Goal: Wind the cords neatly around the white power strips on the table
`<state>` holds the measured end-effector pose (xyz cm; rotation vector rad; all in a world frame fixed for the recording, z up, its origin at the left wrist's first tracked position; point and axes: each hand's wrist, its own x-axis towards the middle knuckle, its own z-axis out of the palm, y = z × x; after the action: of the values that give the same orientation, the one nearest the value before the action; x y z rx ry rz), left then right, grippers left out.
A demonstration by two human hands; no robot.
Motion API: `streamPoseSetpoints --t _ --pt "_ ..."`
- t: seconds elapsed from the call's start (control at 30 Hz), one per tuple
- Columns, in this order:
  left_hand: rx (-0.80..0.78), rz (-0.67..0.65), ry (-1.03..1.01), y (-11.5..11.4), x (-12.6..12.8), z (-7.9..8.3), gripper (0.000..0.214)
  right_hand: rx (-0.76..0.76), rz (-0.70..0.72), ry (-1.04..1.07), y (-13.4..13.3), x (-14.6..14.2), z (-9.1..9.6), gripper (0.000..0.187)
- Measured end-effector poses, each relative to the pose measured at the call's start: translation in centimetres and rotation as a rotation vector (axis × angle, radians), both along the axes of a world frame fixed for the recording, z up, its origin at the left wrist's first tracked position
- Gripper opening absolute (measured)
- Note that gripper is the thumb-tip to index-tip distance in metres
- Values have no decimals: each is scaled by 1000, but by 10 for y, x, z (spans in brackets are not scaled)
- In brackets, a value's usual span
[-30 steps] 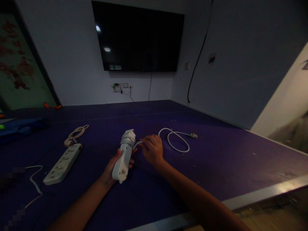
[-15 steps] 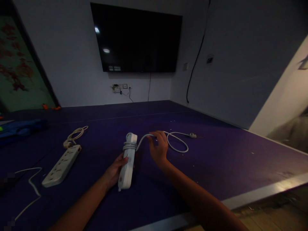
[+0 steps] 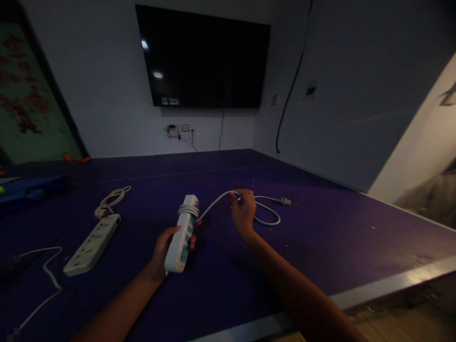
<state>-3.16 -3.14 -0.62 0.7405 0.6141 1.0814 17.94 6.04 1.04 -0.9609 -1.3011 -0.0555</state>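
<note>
My left hand [image 3: 164, 249] is closed around the lower half of a white power strip [image 3: 181, 242], holding it tilted above the purple surface. Teal-coloured sockets show along the strip's right side. Several turns of its grey-white cord [image 3: 188, 210] are wrapped round the upper end. From those turns the cord runs up and right to my right hand [image 3: 245, 211], which pinches it between thumb and fingers. Past that hand the cord makes a loose loop [image 3: 272, 223] on the surface and ends in a plug [image 3: 285, 201].
A second power strip [image 3: 93, 244] lies at left with its bundled cord [image 3: 116, 199]. A thin white cable [image 3: 53, 280] and blue cloth [image 3: 33, 187] are farther left. The purple surface [image 3: 320, 237] has a pale front edge [image 3: 384, 284]. A television [image 3: 210, 59] hangs on the back wall.
My left hand has turned the power strip, bringing its socket side into view and its lower end leftward. My right hand has moved slightly right with the cord, stretching the span between.
</note>
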Motion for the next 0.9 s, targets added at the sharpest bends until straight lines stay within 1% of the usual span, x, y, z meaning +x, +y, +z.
streamPoseSetpoints --t 0.07,0.17,0.3,0.4,0.5,0.6,0.67,0.73,0.9 --pt "14 -47 -52 2 -1 -3 61 21 -7 23 3 5 2 20" --pt "32 -67 -103 7 -2 -12 55 82 11 56 5 11 7 21" --pt "44 -97 -32 8 -1 -22 41 134 21 94 8 20 14 23" --pt "91 -127 35 3 3 -19 37 130 -6 106 11 28 19 24" --pt "146 -133 59 -1 8 -12 47 139 -61 115 13 37 23 25" --pt "193 -138 60 -2 10 -11 55 158 -89 130 16 44 24 25" --pt "211 -142 45 -1 10 -13 59 136 -83 136 20 48 20 26" --pt "213 -137 21 0 9 -14 61 74 -58 148 26 50 14 28" --pt "128 -104 -50 -1 7 -10 63 -111 3 162 45 52 -10 32"
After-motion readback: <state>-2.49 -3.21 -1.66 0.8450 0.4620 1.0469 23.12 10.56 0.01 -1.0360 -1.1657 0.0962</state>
